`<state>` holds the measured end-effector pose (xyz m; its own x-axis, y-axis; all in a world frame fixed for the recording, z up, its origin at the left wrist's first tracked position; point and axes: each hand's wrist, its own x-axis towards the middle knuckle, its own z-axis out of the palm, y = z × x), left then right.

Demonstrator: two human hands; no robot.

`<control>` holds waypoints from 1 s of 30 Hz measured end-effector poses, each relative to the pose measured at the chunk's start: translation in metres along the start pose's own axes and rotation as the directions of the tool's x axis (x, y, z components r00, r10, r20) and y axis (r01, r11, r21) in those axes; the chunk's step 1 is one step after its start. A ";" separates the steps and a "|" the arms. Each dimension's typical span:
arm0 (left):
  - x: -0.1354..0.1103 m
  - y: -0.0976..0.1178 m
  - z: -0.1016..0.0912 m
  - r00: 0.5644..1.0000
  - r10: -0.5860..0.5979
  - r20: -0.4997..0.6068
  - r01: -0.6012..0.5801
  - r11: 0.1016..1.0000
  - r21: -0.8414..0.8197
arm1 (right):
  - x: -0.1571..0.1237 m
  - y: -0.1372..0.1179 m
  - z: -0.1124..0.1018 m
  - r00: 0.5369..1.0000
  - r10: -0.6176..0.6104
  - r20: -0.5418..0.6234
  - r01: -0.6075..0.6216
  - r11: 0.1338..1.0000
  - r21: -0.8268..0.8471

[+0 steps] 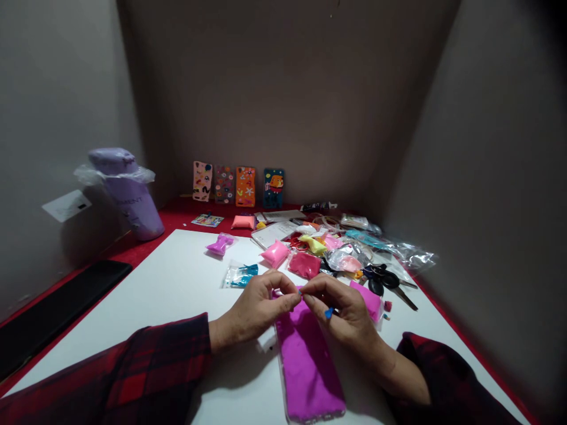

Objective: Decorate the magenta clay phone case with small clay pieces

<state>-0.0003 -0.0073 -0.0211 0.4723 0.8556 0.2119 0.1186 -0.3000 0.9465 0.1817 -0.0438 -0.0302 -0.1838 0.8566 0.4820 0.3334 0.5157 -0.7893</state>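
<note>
A phone case (310,360) covered in smooth purple clay lies on the white board under my hands. Above its far end, my left hand (261,301) is closed in a pinch, its thumb and forefinger meeting my right fingertips. A tiny bit of blue clay (300,292) shows between the two pinches. My right hand (343,313) is closed too, and a larger blue clay piece (329,313) is tucked against its curled fingers. Just beyond my left hand lies a clear packet (239,275) with teal clay in it. A packet of magenta clay (367,300) sits beside my right hand.
Scissors (385,280) and a heap of clay packets (303,264) lie beyond my hands. Several decorated phone cases (245,186) lean on the back wall. A purple tumbler (133,200) stands at left, and a black slab (66,307) lies along the left edge.
</note>
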 end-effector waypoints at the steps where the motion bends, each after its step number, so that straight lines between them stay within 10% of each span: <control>1: 0.000 -0.001 0.000 1.000 0.003 0.002 -0.003 1.000 -0.002 | 0.000 0.000 0.000 1.000 -0.003 0.002 0.003 1.000 0.000; 30: -0.001 0.005 0.000 0.995 -0.083 0.055 0.088 0.992 -0.089 | -0.002 0.001 0.001 0.994 0.110 0.017 -0.111 0.987 0.115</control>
<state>0.0001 -0.0095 -0.0164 0.5082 0.8530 0.1187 0.0815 -0.1849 0.9794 0.1815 -0.0453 -0.0320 -0.1616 0.9081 0.3863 0.2436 0.4160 -0.8761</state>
